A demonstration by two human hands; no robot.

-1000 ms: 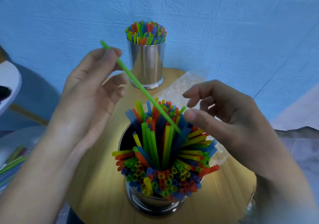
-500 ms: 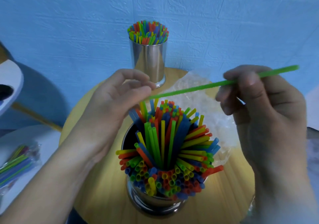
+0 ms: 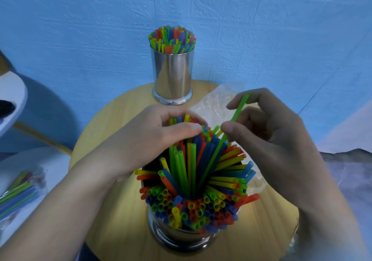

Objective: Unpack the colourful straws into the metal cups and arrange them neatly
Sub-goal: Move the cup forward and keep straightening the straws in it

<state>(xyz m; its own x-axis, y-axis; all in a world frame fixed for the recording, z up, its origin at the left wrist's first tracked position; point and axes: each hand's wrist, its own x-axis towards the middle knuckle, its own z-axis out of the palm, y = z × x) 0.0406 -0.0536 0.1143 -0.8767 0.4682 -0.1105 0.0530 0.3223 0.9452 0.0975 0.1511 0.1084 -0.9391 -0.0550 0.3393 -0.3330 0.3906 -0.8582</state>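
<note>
Pinching a long green plastic straw whose lower end dips among the near shiny metal cup's straws, the right hand hovers; the left hand curls over straw tops.

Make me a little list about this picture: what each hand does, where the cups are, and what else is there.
Near shiny metal cup: front of round wooden table, colourful plastic straws fanned out
Far shiny metal cup: back of table, its straws upright
Right hand: pinches a long green plastic straw, lower end in near cup
Left hand: fingers curl over near cup's far straws
Also: crumpled clear plastic bag behind right hand
</note>
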